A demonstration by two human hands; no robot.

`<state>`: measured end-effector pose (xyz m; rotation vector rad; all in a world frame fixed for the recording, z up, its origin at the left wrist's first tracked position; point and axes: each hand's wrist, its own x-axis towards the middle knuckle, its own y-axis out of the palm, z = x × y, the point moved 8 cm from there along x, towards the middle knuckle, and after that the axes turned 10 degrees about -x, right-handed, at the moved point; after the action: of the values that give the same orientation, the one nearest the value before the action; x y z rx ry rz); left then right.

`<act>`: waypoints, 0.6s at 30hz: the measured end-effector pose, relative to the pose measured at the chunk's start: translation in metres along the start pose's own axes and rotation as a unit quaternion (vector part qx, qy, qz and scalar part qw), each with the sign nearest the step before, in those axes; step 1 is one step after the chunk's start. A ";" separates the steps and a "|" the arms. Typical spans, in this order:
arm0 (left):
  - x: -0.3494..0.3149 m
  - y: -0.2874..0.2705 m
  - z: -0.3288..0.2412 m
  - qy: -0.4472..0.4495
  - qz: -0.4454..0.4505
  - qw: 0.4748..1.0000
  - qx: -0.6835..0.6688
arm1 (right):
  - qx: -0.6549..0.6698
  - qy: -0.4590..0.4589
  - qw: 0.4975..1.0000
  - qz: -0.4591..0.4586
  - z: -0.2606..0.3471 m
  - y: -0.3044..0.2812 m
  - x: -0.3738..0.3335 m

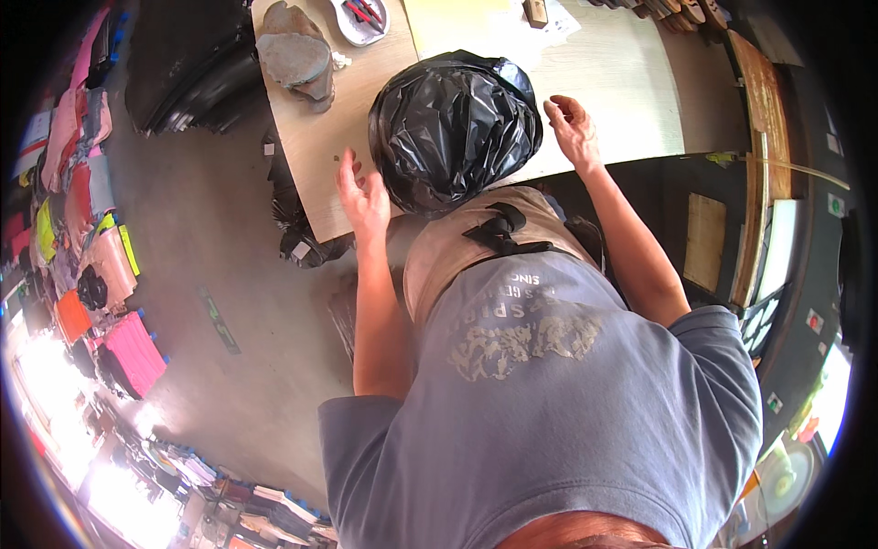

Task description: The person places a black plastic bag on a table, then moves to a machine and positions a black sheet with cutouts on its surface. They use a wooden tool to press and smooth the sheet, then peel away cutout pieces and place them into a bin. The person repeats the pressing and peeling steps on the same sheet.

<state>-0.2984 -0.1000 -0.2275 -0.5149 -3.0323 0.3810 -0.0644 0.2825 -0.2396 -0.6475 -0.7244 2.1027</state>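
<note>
A round bundle in shiny black plastic (457, 128) sits at the front edge of the pale wooden table (338, 169), close against my apron (439, 242). My left hand (366, 197) is raised beside its lower left side, fingers apart and nothing in them. On the other side, my right hand (574, 135) hovers just off the bundle with its fingers loosely bent and apart, holding nothing. What the plastic covers is hidden.
Grey-brown flat pieces (297, 59) lie stacked at the table's left. Behind them is a white dish (363, 20) with red-handled tools. A small wooden block (536, 13) stands at the back. Black bags (306, 242) hang below the table's left edge; boards (704, 242) lean at right.
</note>
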 end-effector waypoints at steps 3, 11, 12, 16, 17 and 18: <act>0.018 0.013 -0.020 0.027 0.023 0.995 -0.096 | 0.003 -0.052 0.991 0.123 0.041 0.005 -0.024; 0.036 0.029 -0.034 0.018 0.014 1.000 0.015 | 0.048 -0.037 0.998 0.032 0.066 0.009 -0.033; 0.034 0.029 -0.038 0.038 0.010 0.999 0.028 | 0.092 -0.006 0.995 0.030 0.057 0.012 -0.034; 0.034 0.025 -0.024 -0.030 -0.021 0.999 -0.015 | 0.288 0.079 0.952 0.064 0.026 0.023 -0.028; 0.033 0.024 -0.018 -0.062 -0.021 0.997 -0.029 | 0.306 0.095 0.945 0.070 0.020 0.029 -0.027; 0.032 0.023 -0.011 -0.095 -0.022 0.994 -0.042 | 0.329 0.104 0.936 0.075 0.014 0.033 -0.025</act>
<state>-0.3201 -0.0665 -0.2225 -0.4396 -3.2496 0.3200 -0.0769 0.2416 -0.2474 -0.5394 0.1663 2.1875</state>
